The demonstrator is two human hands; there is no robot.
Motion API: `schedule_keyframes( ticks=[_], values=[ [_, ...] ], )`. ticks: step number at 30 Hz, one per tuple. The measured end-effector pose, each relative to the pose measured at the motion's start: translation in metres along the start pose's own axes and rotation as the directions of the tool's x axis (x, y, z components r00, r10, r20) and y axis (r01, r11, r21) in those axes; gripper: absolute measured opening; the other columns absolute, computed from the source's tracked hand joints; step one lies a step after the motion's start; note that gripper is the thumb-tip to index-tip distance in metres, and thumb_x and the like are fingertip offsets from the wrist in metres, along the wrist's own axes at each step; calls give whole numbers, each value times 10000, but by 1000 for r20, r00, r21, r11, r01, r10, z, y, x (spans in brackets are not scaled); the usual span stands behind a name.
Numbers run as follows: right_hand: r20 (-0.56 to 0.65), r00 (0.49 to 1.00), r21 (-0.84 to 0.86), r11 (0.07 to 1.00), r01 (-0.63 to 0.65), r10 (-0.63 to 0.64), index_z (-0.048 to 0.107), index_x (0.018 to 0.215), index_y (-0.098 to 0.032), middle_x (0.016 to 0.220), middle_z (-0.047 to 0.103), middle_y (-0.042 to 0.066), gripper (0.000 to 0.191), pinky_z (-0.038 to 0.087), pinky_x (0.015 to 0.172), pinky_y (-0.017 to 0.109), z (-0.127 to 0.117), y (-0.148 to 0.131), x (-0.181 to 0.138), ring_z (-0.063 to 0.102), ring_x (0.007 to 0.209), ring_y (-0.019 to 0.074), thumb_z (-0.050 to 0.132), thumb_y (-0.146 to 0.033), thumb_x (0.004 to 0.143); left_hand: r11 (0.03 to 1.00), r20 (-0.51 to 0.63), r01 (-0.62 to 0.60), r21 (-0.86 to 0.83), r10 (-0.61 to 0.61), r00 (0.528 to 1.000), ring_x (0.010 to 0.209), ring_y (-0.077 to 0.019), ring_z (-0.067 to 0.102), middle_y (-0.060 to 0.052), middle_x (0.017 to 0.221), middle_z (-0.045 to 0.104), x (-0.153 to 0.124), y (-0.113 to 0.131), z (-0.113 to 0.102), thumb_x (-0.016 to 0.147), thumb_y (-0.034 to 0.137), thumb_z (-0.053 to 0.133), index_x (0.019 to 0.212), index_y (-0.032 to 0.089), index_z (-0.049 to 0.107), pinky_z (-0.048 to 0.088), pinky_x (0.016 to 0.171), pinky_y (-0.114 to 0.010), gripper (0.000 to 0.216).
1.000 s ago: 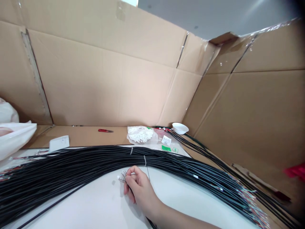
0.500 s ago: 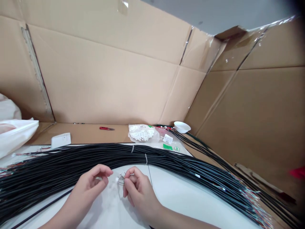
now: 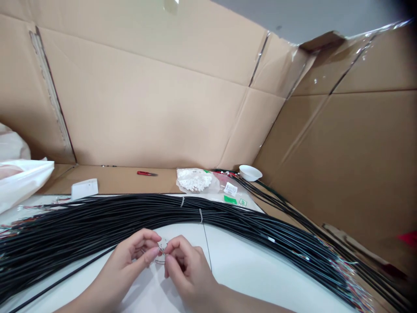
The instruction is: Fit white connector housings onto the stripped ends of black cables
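Note:
A few thin wires (image 3: pixel 161 261) with small shiny tips stand between my two hands above the white table. My right hand (image 3: pixel 190 269) is closed, pinching these wires between thumb and forefinger. From the left, my left hand (image 3: pixel 133 256) meets them, its thumb and forefinger closed round the wire ends. The tips are too small to make out in detail. A single black cable (image 3: pixel 65 278) runs in from the lower left and disappears behind my left hand. Just beyond both hands, a thick bundle of black cables (image 3: pixel 137 208) curves across the table.
White ties (image 3: pixel 200 216) hold the bundle, and coloured wire ends (image 3: pixel 355 282) fan out at its right. Behind it lie a bag of small white connectors (image 3: pixel 195 181), red-handled snips (image 3: pixel 146 173), a white bowl (image 3: pixel 250 173) and a white box (image 3: pixel 84 189). Cardboard walls (image 3: pixel 156 100) enclose the table.
My left hand has moved right, and its fingers have closed at the wire ends. My right hand keeps its pinch, slightly lower. The view has shifted a little.

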State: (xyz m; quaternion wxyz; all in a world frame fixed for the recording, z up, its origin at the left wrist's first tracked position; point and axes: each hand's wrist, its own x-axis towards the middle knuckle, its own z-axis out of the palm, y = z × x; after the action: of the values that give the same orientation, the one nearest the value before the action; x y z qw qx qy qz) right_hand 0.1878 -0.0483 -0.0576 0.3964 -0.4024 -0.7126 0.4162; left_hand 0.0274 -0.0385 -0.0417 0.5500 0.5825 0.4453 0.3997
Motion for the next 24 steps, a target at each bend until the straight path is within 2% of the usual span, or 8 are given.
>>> schedule_keyframes(
  ticks=[7, 14, 19, 24],
  values=[
    [-10, 1000, -30, 999, -29, 28, 448, 842, -176, 529, 447, -43, 80, 275, 436, 183, -1, 1, 1, 363, 449, 75, 397, -217, 796, 1000, 3, 9, 26, -10, 1000, 716, -181, 550, -19, 738, 624, -1, -1, -1, 748, 308, 562, 795, 186, 598, 419, 642, -261, 135],
    [-6, 1000, -27, 1000, -7, 6, 412, 915, -183, 509, 367, -78, 150, 248, 420, 175, -1, 1, 1, 323, 429, 63, 447, -213, 773, 998, 22, 15, 67, -16, 1000, 600, -145, 481, 16, 622, 555, -2, 3, 0, 735, 322, 573, 780, 182, 589, 389, 564, -234, 148],
    [0, 1000, -21, 999, -31, 31, 360, 985, -186, 522, 385, -82, 253, 253, 419, 171, 0, 2, 1, 334, 426, 63, 463, -210, 755, 994, 35, 16, 104, -20, 999, 588, -136, 458, 22, 614, 536, -2, 4, 0, 756, 329, 542, 708, 174, 578, 375, 566, -231, 166],
    [6, 999, 1, 999, -47, 47, 358, 993, -184, 529, 408, -75, 253, 266, 431, 170, 0, 2, 1, 346, 438, 69, 454, -219, 761, 994, 45, 3, 111, -8, 999, 592, -138, 464, 21, 626, 542, -1, 1, 0, 771, 336, 524, 728, 179, 574, 380, 569, -233, 170]
  ],
)
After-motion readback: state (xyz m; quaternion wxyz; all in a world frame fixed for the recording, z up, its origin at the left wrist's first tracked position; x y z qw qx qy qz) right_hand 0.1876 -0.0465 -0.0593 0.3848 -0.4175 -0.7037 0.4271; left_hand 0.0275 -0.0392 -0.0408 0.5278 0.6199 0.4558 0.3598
